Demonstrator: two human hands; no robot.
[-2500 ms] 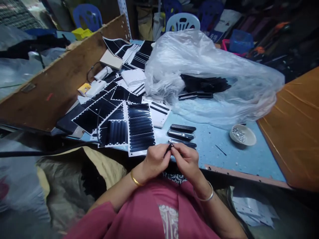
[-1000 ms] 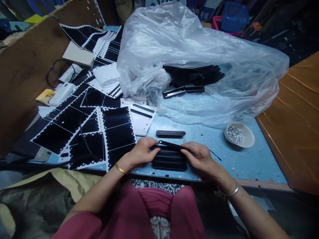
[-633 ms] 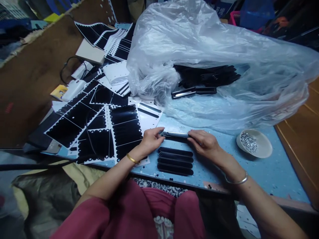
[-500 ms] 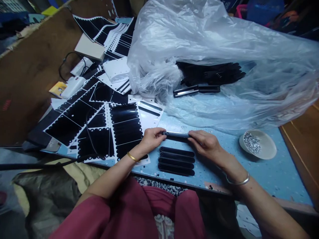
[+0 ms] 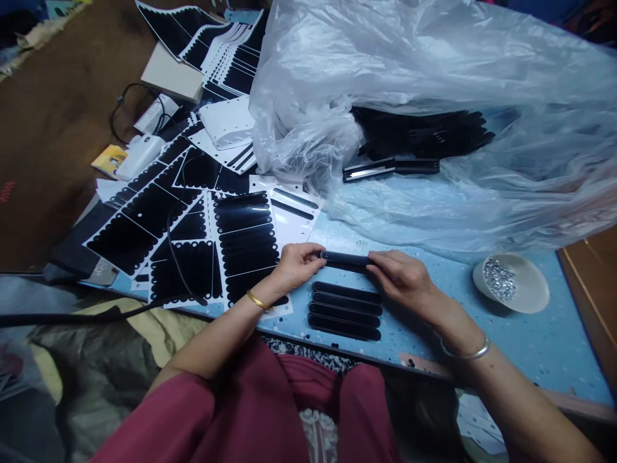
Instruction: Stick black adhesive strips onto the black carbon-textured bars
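Pinching a black strip (image 5: pixel 346 258) mid-frame by both ends with left hand (image 5: pixel 301 262) and right hand (image 5: pixel 402 275), presumably to keep it steady, with four strips (image 5: pixel 344 315) lined parallel lower in frame on the worktop (image 5: pixel 446 263).

A translucent plastic bag (image 5: pixel 434 64) sprawls crumpled across the upper right of the frame. Below it, at right, a whitish bowl (image 5: pixel 533 287) of small shiny metal pieces (image 5: pixel 500 280) sits on the speckled blue bench (image 5: pixel 554 350), near a brown panel (image 5: pixel 590 273) at the edge. A tall brown board (image 5: pixel 72 116) (with small red markings at far left) fills the upper left, near a beige box (image 5: pixel 172 74) and a yellow packet (image 5: pixel 110 161). A thick black cable (image 5: pixel 72 318) crosses the lower left, above a rumpled sack (image 5: pixel 116 366).
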